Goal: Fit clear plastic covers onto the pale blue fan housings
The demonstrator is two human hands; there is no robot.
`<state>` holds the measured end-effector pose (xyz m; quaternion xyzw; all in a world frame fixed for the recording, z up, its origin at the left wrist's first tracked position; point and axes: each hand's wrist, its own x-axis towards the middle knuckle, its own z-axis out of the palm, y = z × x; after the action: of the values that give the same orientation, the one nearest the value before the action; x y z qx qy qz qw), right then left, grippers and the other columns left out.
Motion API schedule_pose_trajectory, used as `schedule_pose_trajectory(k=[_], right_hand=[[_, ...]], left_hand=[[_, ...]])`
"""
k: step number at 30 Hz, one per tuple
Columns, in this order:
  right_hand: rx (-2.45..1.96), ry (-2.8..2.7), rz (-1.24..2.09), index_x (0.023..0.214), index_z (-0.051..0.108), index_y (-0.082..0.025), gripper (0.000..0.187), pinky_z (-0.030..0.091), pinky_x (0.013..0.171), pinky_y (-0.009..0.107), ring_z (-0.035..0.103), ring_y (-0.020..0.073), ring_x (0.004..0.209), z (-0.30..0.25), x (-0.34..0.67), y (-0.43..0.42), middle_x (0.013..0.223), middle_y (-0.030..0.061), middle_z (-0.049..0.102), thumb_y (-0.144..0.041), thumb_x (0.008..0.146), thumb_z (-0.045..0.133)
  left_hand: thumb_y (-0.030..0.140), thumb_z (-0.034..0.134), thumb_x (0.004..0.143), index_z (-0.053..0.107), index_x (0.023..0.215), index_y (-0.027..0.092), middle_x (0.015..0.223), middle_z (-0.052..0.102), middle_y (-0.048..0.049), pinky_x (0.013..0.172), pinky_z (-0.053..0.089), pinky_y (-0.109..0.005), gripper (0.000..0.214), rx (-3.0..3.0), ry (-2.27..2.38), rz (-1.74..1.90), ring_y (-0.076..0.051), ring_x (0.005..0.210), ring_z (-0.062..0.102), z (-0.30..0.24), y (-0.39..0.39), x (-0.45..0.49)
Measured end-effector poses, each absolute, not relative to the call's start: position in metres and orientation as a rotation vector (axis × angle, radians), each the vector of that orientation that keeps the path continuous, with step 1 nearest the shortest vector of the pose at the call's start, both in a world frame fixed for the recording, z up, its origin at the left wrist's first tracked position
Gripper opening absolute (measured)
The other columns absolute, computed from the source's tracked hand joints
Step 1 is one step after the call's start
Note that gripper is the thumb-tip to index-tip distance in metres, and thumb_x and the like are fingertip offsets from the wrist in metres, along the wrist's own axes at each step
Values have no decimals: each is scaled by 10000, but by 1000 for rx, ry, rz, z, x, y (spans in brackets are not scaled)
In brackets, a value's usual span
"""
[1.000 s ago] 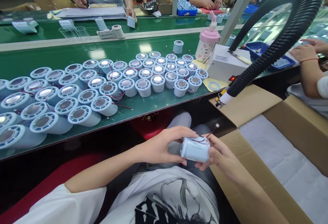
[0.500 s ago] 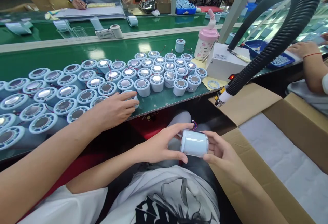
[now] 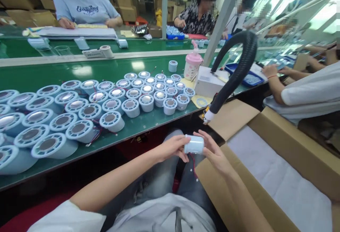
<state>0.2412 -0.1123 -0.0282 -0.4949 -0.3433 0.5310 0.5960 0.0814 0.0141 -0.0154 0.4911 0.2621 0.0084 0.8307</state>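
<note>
Above my lap I hold a light-blue wrapped cylinder (image 3: 194,144) lying on its side, its red wires with small white plugs hanging below. My left hand (image 3: 176,147) grips its left end, with the thumb on the upper edge. My right hand (image 3: 214,154) closes around its right end, fingers behind and thumb in front. On the green bench to the left stand several like cylinders (image 3: 111,120) in close rows, with ringed tops and shiny or dark centre discs. Thin red wires show among them.
A black flexible hose (image 3: 247,58) arches from a white box (image 3: 208,81), its nozzle over the bench edge. Right of my lap is an open carton (image 3: 294,133) with white lining. A pink-lidded cup (image 3: 193,64) stands behind. Co-workers sit across and at right.
The cylinder in my hands has turned, its wires now hanging below. Another person's arm has left the bench, and a front-row cylinder there is gone. The view has tilted up and right.
</note>
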Motion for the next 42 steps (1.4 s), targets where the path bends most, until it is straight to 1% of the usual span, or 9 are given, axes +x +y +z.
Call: schedule_pose_trajectory(k=[6,10,14,22,28,31,35,40,42], right_hand=[[-1165,-583,1125,1047,597,-194,496,505,635,296,656,215,805,-44,267,-71,910,65,694,-586,748,656],[-1156,-515,1083,939,593,-175,520,486,573,277,628,174,651,-50,271,-53,766,40,680,-621,686,682],[-1147,-491,1108,873,582,-173,510,491,559,281,613,162,607,-55,266,-43,728,32,667,-617,656,709],[-1087,-563,1192,1034,618,-200,485,535,695,329,655,188,784,-46,248,-49,989,56,684,-540,704,724],[-1030,-655,1302,1114,621,-217,487,534,797,371,631,238,977,-28,231,-74,1150,86,642,-498,730,726],[-1035,-758,1291,1175,582,-250,435,548,740,344,620,243,1003,-15,222,-90,1177,83,629,-415,788,692],[-1135,-971,1184,1261,511,-292,491,496,915,375,564,244,1129,2,214,-111,1287,69,566,-258,800,677],[-1241,-1382,917,1276,485,-350,600,458,989,399,490,252,1238,9,204,-124,1378,52,494,-115,758,677],[-1253,-1531,789,1269,483,-371,591,411,1041,433,425,261,1303,8,206,-127,1436,39,434,-120,769,674]], left_hand=[[874,312,677,650,783,52,607,658,-125,451,449,-257,895,1132,582,-153,-168,469,601,-29,48,136],[853,341,694,655,775,76,653,647,-82,554,481,-245,842,1177,609,-30,-126,530,580,-31,58,151],[741,520,718,595,994,126,802,663,-66,605,477,-249,678,1170,588,117,-133,640,599,-31,57,145],[432,700,734,532,1046,151,974,600,-66,736,488,-302,453,1182,563,358,-173,849,599,-19,45,109],[230,818,600,520,1113,178,1154,531,-69,912,447,-332,595,1307,516,498,-206,1038,540,-5,25,78],[223,794,642,506,1164,189,1221,491,-90,964,435,-363,597,1444,378,519,-228,1109,519,6,15,62],[379,800,646,473,1249,216,1316,432,-106,1026,385,-384,705,1591,362,543,-251,1193,465,18,9,44],[727,335,825,574,983,135,829,612,-68,605,502,-284,657,1284,507,116,-147,657,579,17,9,39],[745,416,776,552,922,130,704,596,-42,484,458,-248,646,1129,454,-3,-124,519,544,16,7,41]])
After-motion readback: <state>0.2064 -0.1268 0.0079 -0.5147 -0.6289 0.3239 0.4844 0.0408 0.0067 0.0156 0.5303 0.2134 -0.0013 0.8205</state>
